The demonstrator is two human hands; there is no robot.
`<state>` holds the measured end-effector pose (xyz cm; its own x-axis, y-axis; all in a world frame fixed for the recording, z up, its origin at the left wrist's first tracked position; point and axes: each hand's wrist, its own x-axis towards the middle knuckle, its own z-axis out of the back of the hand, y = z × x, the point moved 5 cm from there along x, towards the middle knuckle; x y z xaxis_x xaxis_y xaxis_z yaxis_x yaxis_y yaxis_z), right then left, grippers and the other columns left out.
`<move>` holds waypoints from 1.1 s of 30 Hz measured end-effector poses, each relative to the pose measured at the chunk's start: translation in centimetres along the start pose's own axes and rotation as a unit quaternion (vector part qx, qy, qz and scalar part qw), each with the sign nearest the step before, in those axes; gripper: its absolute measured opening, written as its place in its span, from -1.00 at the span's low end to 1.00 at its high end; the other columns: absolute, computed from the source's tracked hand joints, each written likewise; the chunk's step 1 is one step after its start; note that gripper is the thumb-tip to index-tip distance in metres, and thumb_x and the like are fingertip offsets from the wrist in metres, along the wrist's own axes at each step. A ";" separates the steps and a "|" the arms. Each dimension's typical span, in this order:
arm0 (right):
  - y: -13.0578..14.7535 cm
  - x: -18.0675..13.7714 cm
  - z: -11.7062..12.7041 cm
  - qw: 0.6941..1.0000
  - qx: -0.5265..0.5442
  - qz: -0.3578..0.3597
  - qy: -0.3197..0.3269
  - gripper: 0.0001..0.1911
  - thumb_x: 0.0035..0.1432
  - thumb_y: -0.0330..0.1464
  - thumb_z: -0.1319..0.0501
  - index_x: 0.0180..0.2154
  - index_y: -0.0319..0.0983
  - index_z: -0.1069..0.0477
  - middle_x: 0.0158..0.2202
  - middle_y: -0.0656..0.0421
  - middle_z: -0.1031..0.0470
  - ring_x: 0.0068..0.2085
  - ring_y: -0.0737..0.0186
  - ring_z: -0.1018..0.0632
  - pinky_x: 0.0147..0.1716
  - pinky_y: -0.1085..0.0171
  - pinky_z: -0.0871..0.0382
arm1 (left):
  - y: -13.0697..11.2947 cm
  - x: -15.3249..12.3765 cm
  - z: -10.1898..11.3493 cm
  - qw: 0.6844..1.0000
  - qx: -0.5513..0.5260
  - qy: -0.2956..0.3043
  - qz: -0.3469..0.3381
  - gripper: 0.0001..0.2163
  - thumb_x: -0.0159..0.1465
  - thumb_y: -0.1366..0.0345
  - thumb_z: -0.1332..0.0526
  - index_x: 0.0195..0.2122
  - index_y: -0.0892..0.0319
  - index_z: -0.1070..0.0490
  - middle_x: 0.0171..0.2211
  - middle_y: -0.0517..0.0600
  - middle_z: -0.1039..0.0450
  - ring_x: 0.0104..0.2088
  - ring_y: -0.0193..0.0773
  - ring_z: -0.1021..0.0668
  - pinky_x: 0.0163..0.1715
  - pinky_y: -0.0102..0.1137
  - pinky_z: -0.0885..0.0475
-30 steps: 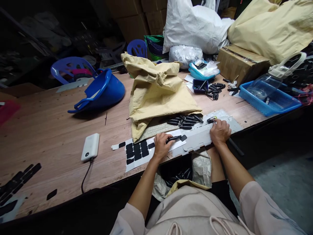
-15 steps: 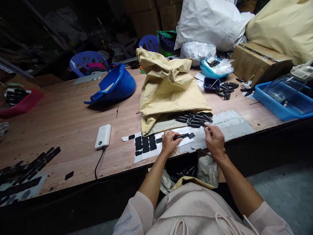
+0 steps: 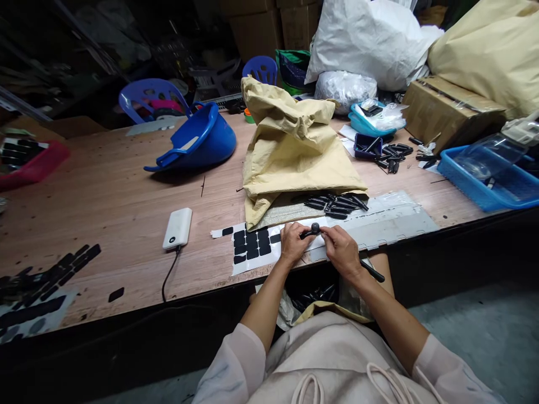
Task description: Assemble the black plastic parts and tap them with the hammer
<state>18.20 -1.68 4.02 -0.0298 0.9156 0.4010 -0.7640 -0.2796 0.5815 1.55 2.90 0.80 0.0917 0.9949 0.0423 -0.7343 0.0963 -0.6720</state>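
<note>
My left hand point(image 3: 292, 242) is closed around a slim black pen-shaped piece point(image 3: 306, 234), which it steadies over the white sheet. Close beside it, my right hand point(image 3: 342, 250) is closed, fingertips meeting the piece's right end. A round dark knob point(image 3: 315, 227) shows between the two hands. Beyond my right wrist a black handle point(image 3: 373, 271) sticks out past the table edge, in line with the knob; my hand hides whether they are one tool. Rows of black rounded stickers point(image 3: 251, 245) lie left of my left hand. Several similar black pieces point(image 3: 337, 206) are heaped just behind.
A beige sack point(image 3: 295, 157) stands behind the work spot. Farther left are a white power bank point(image 3: 177, 229) with a cable and a tipped blue scoop-like basin point(image 3: 202, 137). A blue basket point(image 3: 484, 185) sits at right. An open bag of black pieces point(image 3: 314, 297) hangs below the edge.
My right hand has moved left and down from the heap to my left hand. The black handle now shows beyond my wrist. The sticker that lay at the piece's right end is hidden.
</note>
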 end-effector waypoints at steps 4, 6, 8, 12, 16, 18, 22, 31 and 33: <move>-0.3 0.1 0.9 0.999 0.011 -0.013 -0.037 -0.70 0.47 -0.29 -0.10 0.01 -0.12 -0.60 -0.21 0.12 -0.60 -0.15 0.17 -0.57 -0.12 0.26 -0.42 | 0.0 0.0 0.0 1.000 -0.005 -0.001 -0.001 -0.89 0.24 0.30 -0.47 -0.20 0.00 -0.68 -0.19 -0.06 -0.61 -0.02 -0.09 -0.48 0.06 -0.17 -0.29; -0.3 0.0 0.7 0.999 0.012 -0.012 -0.028 -0.71 0.46 -0.31 -0.11 0.00 -0.12 -0.61 -0.22 0.12 -0.60 -0.16 0.17 -0.58 -0.14 0.26 -0.42 | 0.0 0.0 0.0 1.000 -0.004 -0.003 -0.001 -0.88 0.23 0.31 -0.47 -0.19 0.00 -0.68 -0.19 -0.06 -0.62 -0.03 -0.09 -0.48 0.06 -0.17 -0.29; -0.3 -0.1 0.3 1.000 0.013 -0.012 -0.012 -0.72 0.44 -0.33 -0.13 -0.03 -0.12 -0.62 -0.23 0.13 -0.60 -0.18 0.18 -0.58 -0.18 0.27 -0.41 | 0.0 0.0 0.0 1.000 -0.003 -0.006 -0.002 -0.87 0.23 0.31 -0.48 -0.20 0.00 -0.68 -0.19 -0.06 -0.62 -0.03 -0.09 -0.48 0.07 -0.16 -0.29; -1.6 0.6 1.9 0.998 0.015 -0.026 -0.052 -0.72 0.42 -0.32 -0.13 -0.03 -0.12 -0.62 -0.21 0.12 -0.61 -0.14 0.15 -0.59 -0.09 0.24 -0.43 | 0.1 0.1 -0.1 1.000 -0.003 -0.010 -0.005 -0.87 0.21 0.31 -0.48 -0.21 0.01 -0.68 -0.20 -0.06 -0.62 -0.03 -0.09 -0.49 0.10 -0.15 -0.30; -6.2 2.5 6.5 0.985 -0.049 -0.098 -0.134 -0.68 0.40 -0.30 -0.12 0.01 -0.17 -0.61 -0.12 0.04 -0.61 -0.11 0.09 -0.56 -0.04 0.17 -0.42 | 0.2 0.1 -0.2 1.000 0.000 -0.012 -0.009 -0.87 0.21 0.31 -0.48 -0.21 0.00 -0.67 -0.19 -0.07 -0.62 -0.04 -0.09 -0.49 0.11 -0.14 -0.31; -9.4 3.5 8.7 0.968 -0.112 -0.166 -0.152 -0.67 0.35 -0.34 -0.14 0.01 -0.20 -0.62 -0.12 0.01 -0.59 -0.12 0.07 -0.53 -0.06 0.15 -0.39 | 0.3 0.1 -0.2 1.000 0.002 -0.011 -0.012 -0.87 0.22 0.30 -0.47 -0.20 0.00 -0.67 -0.20 -0.06 -0.62 -0.04 -0.08 -0.49 0.11 -0.14 -0.31; -14.5 4.2 10.4 0.924 -0.185 -0.306 -0.133 -0.66 0.27 -0.37 -0.18 0.01 -0.20 -0.63 -0.12 -0.01 -0.53 -0.10 0.02 -0.47 -0.14 0.14 -0.32 | 0.2 0.0 -0.2 1.000 0.009 -0.010 -0.023 -0.87 0.23 0.28 -0.45 -0.18 -0.02 -0.67 -0.21 -0.04 -0.60 -0.05 -0.06 -0.48 0.10 -0.13 -0.32; -14.6 3.8 7.9 0.905 -0.275 -0.307 -0.103 -0.64 0.37 -0.36 -0.10 0.11 -0.22 -0.51 0.01 -0.09 -0.48 0.01 -0.03 -0.42 -0.13 0.13 -0.21 | -0.2 -0.6 0.1 0.997 0.027 -0.009 -0.076 -0.86 0.23 0.25 -0.47 -0.17 -0.01 -0.67 -0.19 -0.04 -0.60 -0.03 -0.06 -0.47 0.14 -0.07 -0.27; -14.7 3.9 7.9 0.905 -0.282 -0.306 -0.094 -0.64 0.37 -0.35 -0.09 0.11 -0.23 -0.49 0.02 -0.10 -0.48 0.01 -0.04 -0.43 -0.14 0.13 -0.22 | -0.9 -1.8 0.1 0.993 0.042 -0.017 -0.113 -0.87 0.24 0.24 -0.46 -0.18 -0.01 -0.67 -0.19 -0.02 -0.60 0.00 -0.04 -0.47 0.18 -0.03 -0.24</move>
<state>34.35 3.73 2.64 0.5795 0.7686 0.2710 -0.8092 0.5029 0.3039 1.97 1.06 1.44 0.2384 0.9478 0.2116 -0.7507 0.3181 -0.5790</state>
